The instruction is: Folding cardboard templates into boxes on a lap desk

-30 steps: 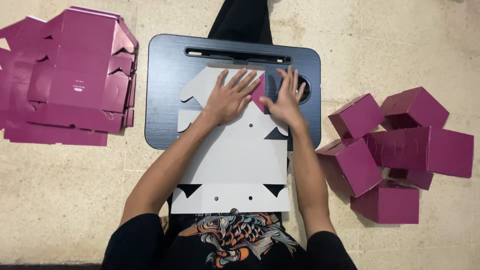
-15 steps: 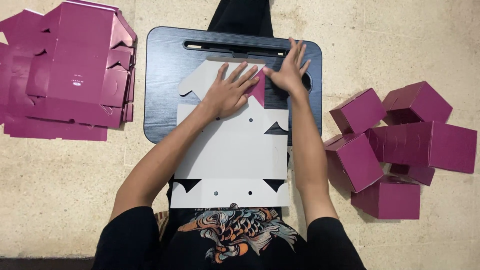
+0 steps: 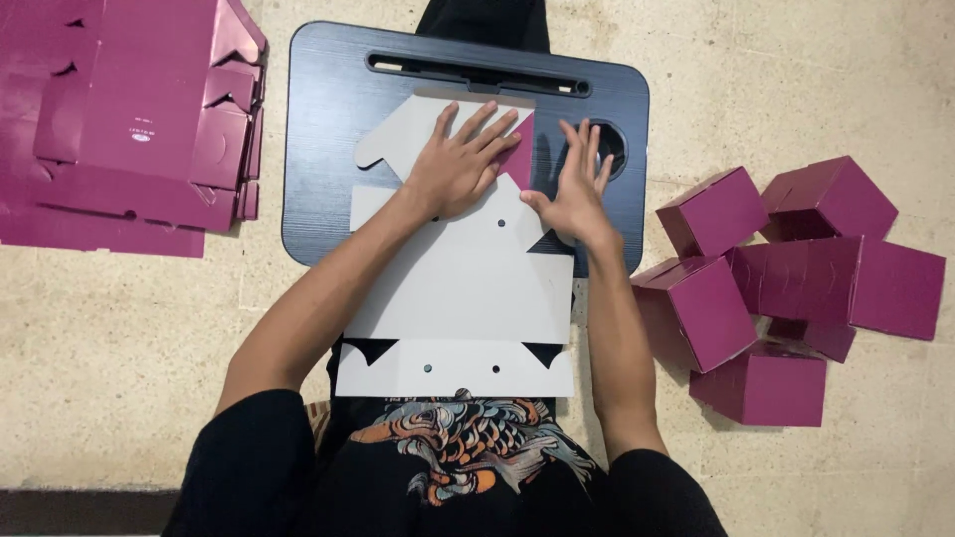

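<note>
A flat die-cut box blank (image 3: 468, 288) lies white side up on a dark blue lap tray (image 3: 318, 129), reaching from the tray down to my lap. My left hand (image 3: 458, 164) presses flat on its far end, fingers spread. My right hand (image 3: 572, 189) lies beside it with spread fingers, pressing a folded flap (image 3: 519, 159) whose magenta side shows. Neither hand grips anything.
A stack of flat magenta box blanks (image 3: 119, 119) lies on the floor at the left. Several assembled magenta boxes (image 3: 796, 288) are piled at the right. The tray has a long slot (image 3: 477, 68) at its far edge and a round cup recess (image 3: 609, 147).
The right hand slid from the tray's far right corner back down toward the folded flap. The left hand stayed pressed on the blank.
</note>
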